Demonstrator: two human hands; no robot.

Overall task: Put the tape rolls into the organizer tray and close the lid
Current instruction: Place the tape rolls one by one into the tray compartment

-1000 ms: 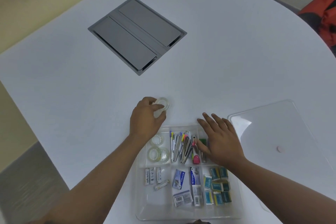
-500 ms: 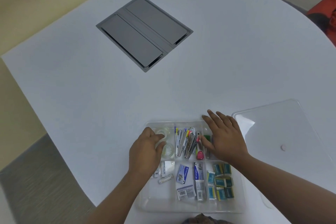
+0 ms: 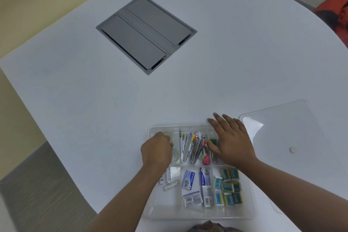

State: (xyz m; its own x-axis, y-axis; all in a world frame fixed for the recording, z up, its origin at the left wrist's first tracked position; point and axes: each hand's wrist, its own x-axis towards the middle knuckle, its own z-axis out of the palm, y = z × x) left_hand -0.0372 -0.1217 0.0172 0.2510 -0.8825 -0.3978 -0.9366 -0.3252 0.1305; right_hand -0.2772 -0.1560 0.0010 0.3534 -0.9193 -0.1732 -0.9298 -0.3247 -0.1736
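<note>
The clear organizer tray (image 3: pixel 190 216) sits near the table's front edge. My left hand (image 3: pixel 157 149) is curled inside its far-left compartment, fingertips closed on a clear tape roll (image 3: pixel 171 136) low in the compartment. A second tape roll (image 3: pixel 176 157) lies just beside the hand; anything else in that compartment is hidden under it. My right hand (image 3: pixel 232 143) rests flat with spread fingers on the tray's far-right corner, holding nothing. The clear lid (image 3: pixel 286 133) lies flat on the table to the right of the tray.
Other compartments hold pens and clips (image 3: pixel 191 147), staple boxes (image 3: pixel 188 180) and blue-yellow packets (image 3: pixel 228 186). A grey cable hatch (image 3: pixel 146 33) is set into the white table further back. An orange bag (image 3: pixel 339 9) is at the far right edge, and cables lie on the floor at the far left.
My left hand picked a tape roll off the table beyond the tray and brought it back down into the far-left compartment. The right hand stayed on the tray.
</note>
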